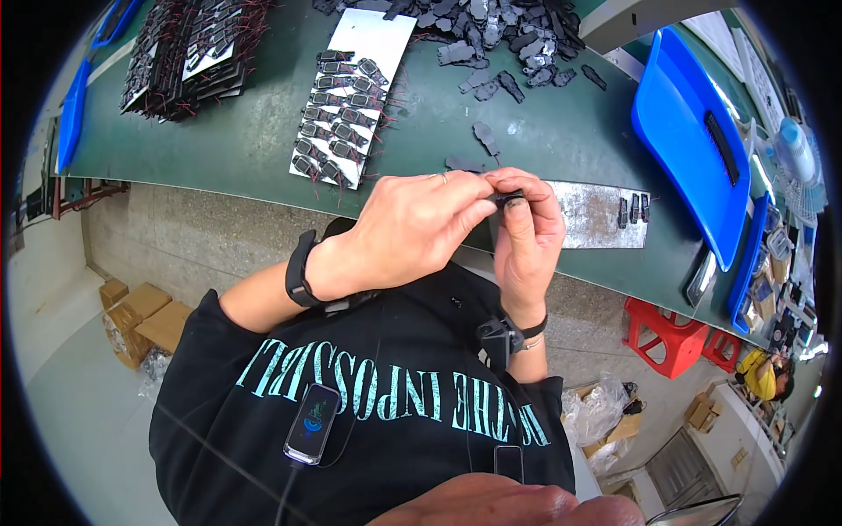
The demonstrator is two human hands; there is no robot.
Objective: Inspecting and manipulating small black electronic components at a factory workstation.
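Note:
In front of my chest, at the near edge of the green table, my two hands meet over a small black part (510, 198). My right hand (530, 230) pinches it between thumb and fingers. The fingertips of my left hand (419, 217) press together against its left side; fingers cover most of the part. Just beyond them lie a loose dark flat piece (485, 138) and another, partly hidden one (463, 164). Right of my hands, a metal plate (592, 219) carries a few small black parts (634, 211) at its right end.
A white board (373, 35) bears rows of black parts with red wires. Stacked boards (189, 57) stand far left, and a heap of dark pieces (526, 44) lies at the back. On the right are a blue tray (675, 140) and, below, a red stool (664, 337).

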